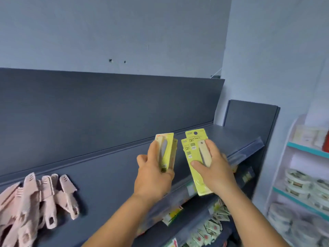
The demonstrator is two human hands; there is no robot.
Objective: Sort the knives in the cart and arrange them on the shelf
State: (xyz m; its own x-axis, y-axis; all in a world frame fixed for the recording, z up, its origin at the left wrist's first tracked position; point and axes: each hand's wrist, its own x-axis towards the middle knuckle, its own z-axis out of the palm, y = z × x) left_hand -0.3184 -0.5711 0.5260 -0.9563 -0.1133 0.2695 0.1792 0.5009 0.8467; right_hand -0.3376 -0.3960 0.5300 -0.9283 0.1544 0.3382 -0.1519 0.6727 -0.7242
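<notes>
Both hands hold yellow-green carded fruit knives over the dark blue top shelf [110, 168]. My left hand [153, 177] grips a small stack of fruit knife packs [168, 148] held upright on edge. My right hand [211, 168] presses on another stack of fruit knife packs [193, 150], its lower end sticking out past the shelf's front edge. A pile of several pink sheathed knives [35, 198] lies at the shelf's left end. The cart is out of view.
The shelf's back panel [106, 107] rises behind the hands. Lower shelves hold small packets [211, 229]. A white rack with teal edges [302, 175] carrying round containers stands to the right. Bare shelf surface lies between the pink knives and my hands.
</notes>
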